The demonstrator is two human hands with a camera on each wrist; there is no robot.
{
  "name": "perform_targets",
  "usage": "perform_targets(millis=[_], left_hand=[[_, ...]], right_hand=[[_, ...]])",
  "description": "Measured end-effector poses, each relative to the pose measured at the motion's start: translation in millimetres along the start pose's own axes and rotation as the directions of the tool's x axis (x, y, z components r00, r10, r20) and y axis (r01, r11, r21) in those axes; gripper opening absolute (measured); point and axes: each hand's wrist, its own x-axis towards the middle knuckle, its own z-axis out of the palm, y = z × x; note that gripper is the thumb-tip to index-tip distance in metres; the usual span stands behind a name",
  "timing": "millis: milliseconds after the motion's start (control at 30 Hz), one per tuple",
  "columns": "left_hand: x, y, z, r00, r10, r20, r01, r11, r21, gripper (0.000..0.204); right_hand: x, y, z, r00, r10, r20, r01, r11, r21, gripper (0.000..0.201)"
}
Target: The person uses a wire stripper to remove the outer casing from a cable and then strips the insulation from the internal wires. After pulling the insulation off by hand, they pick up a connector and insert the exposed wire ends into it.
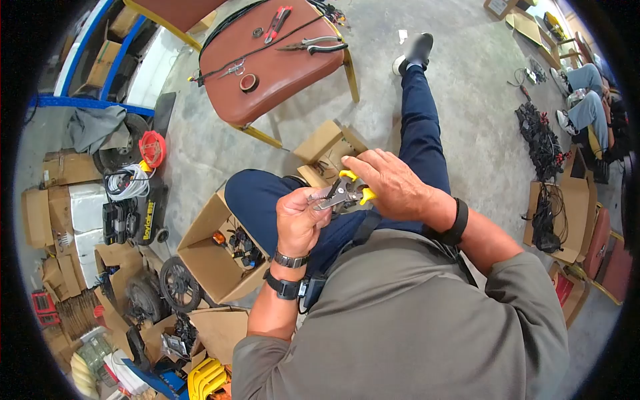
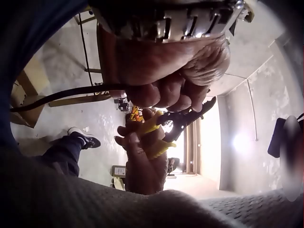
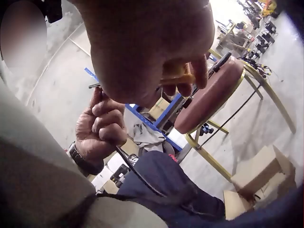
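Note:
My right hand grips the yellow-handled wire strippers above my lap. Their dark metal jaws point toward my left hand, and the yellow handles stand somewhat spread. In the left wrist view a black cable runs into the curled fingers of the left hand, which hold it. The cable hangs down from that fist past my knee in the right wrist view. The cable's end lies close by the strippers' jaws, mostly hidden behind the fingers.
Ahead stands a brown padded chair bearing pliers, a red utility knife, a tape roll and a cable. Open cardboard boxes surround my legs. Wheels and clutter line the left; another person sits at right.

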Motion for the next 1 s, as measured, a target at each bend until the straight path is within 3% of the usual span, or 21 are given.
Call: perform_targets(millis=[233,333,800,900,1000], left_hand=[[-2,5,4,0.998,-0.02,0.061,0.024,0.997,-0.068,0.026],[-3,6,5,0.997,-0.021,0.075,0.027,0.996,-0.087,0.026],[-4,6,-2,0.974,-0.086,0.208,0.118,0.982,-0.147,0.02],[-1,6,-5,0.978,-0.071,0.196,0.1,0.985,-0.144,0.017],[0,11,6,0.994,-0.077,0.079,0.087,0.988,-0.127,0.016]], right_hand=[[9,3,-3,0.998,-0.066,-0.008,0.066,0.998,0.009,0.061],[13,3,-2,0.997,-0.077,0.007,0.077,0.996,0.039,0.069],[27,0,-8,0.991,-0.136,-0.001,0.136,0.99,0.025,0.041],[25,2,-5,0.994,-0.11,0.01,0.109,0.992,0.056,0.035],[22,0,-1,1.0,-0.026,0.013,0.025,0.998,0.05,0.032]])
